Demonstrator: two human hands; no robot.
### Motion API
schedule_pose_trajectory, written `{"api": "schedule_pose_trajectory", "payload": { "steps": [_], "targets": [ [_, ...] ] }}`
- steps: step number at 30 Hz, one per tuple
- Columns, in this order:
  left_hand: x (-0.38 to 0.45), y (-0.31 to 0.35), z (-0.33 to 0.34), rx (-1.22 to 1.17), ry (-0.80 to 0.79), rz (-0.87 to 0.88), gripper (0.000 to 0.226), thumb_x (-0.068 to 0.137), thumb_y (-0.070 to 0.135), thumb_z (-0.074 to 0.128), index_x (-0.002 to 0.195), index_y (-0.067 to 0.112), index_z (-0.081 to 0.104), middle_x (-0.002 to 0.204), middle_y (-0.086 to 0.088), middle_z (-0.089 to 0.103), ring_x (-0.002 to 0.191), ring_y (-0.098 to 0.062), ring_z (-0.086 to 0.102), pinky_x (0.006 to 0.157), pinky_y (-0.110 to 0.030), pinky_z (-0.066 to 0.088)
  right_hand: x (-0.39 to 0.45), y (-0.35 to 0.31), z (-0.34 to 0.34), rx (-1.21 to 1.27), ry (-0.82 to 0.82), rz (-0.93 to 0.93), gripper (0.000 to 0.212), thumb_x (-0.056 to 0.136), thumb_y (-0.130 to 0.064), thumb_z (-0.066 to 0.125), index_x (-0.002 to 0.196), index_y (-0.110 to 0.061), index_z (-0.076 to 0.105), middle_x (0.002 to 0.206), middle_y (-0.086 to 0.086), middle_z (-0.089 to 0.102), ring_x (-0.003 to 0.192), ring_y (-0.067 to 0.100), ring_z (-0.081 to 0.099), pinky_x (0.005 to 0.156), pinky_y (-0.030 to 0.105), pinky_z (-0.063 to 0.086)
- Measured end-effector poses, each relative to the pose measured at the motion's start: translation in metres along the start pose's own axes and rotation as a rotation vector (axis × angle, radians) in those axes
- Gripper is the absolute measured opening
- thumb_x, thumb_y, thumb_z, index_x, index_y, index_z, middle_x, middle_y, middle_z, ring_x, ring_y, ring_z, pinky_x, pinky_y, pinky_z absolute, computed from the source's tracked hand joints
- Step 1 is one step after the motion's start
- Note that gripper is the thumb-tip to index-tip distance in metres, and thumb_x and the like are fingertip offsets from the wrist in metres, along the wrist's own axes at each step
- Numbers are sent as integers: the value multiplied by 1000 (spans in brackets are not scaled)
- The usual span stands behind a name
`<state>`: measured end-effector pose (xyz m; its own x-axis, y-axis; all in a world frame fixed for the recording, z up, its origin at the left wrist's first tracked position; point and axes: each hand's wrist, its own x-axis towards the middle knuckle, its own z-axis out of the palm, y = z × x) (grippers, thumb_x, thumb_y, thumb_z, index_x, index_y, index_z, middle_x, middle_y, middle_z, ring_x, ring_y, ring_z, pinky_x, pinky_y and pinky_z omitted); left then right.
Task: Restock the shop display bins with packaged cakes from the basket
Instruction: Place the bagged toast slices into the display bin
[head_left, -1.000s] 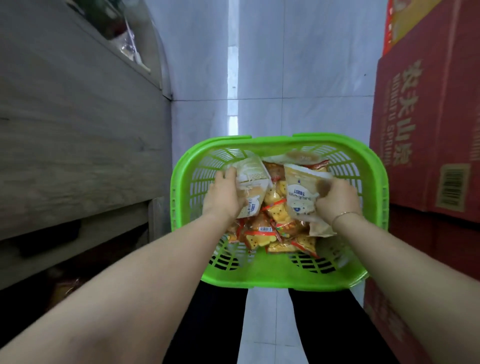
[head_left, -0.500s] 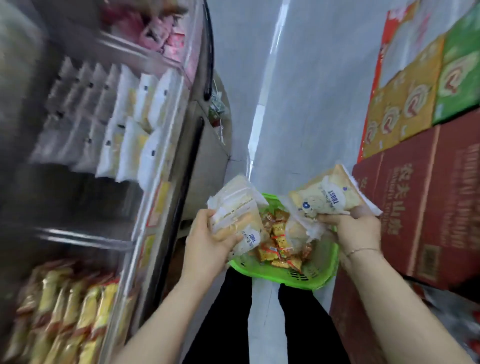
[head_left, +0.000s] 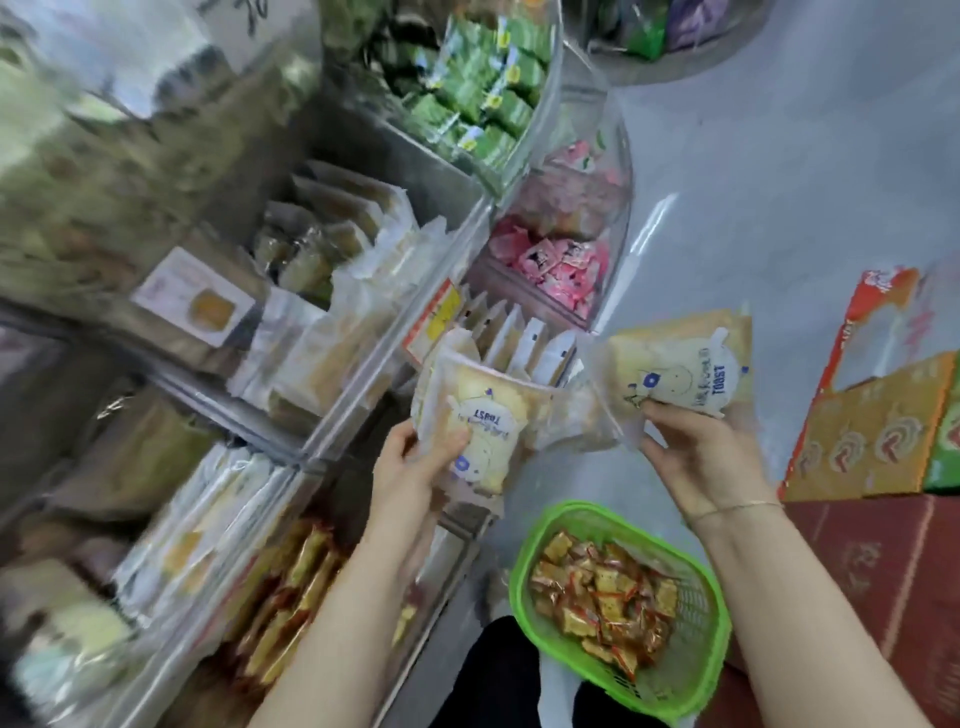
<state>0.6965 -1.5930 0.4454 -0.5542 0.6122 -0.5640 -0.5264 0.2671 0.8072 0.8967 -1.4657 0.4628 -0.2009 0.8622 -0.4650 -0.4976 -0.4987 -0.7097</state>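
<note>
My left hand (head_left: 410, 467) grips a clear pack of toast cake (head_left: 480, 426) in front of a display bin (head_left: 519, 340) that holds upright white packs. Held higher and to the right, a second toast cake pack (head_left: 685, 371) sits in my right hand (head_left: 701, 457). Below both hands, on the floor, stands the green basket (head_left: 696, 670) with several small orange-and-red wrapped cakes (head_left: 597, 592) inside. The view is motion-blurred.
Clear-fronted bins fill the left: green packs (head_left: 483, 88) at the top, pink packs (head_left: 556, 265) below them, yellow packs (head_left: 291, 577) low down. Red and orange cardboard cartons (head_left: 872, 441) are stacked on the right. Grey tiled floor runs between them.
Both hands lifted out of the basket, each holding a toast pack, and rose toward the bins. The view swung up and left from the basket to the display shelves.
</note>
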Motion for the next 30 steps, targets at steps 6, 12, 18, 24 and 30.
{"api": "schedule_pose_trajectory", "payload": {
  "steps": [6,12,18,24,30],
  "targets": [
    [71,5,25,-192,-97,-135,60,64,0,75,120,9,58,108,-15,71,93,-29,70,76,-41,58,43,8,29,25,33,15,57,74,25,47,101,-25,59,78,-3,72,75,12,71,61,34,57],
    [125,1,46,69,71,-64,71,70,29,85,132,14,54,129,-5,62,118,-19,59,103,-39,45,63,24,30,90,105,70,64,77,22,45,130,-14,50,93,5,68,80,16,70,62,36,57],
    [97,-3,48,371,262,58,73,88,43,64,146,9,36,148,-11,40,137,-24,37,113,-40,30,55,48,29,238,109,170,50,76,20,46,107,-14,65,94,9,68,91,23,63,63,37,57],
    [24,-2,25,113,-117,-220,58,85,55,53,120,10,61,114,-12,68,104,-22,66,84,-32,56,29,49,22,238,-57,308,54,62,14,51,110,-8,59,104,10,67,98,22,64,69,33,58],
    [14,8,6,22,-252,-350,42,74,22,74,111,5,65,95,-10,72,75,-15,70,62,-26,56,6,43,25,-87,-130,440,44,65,20,47,103,2,62,101,16,68,92,26,66,88,39,49]
  ]
}}
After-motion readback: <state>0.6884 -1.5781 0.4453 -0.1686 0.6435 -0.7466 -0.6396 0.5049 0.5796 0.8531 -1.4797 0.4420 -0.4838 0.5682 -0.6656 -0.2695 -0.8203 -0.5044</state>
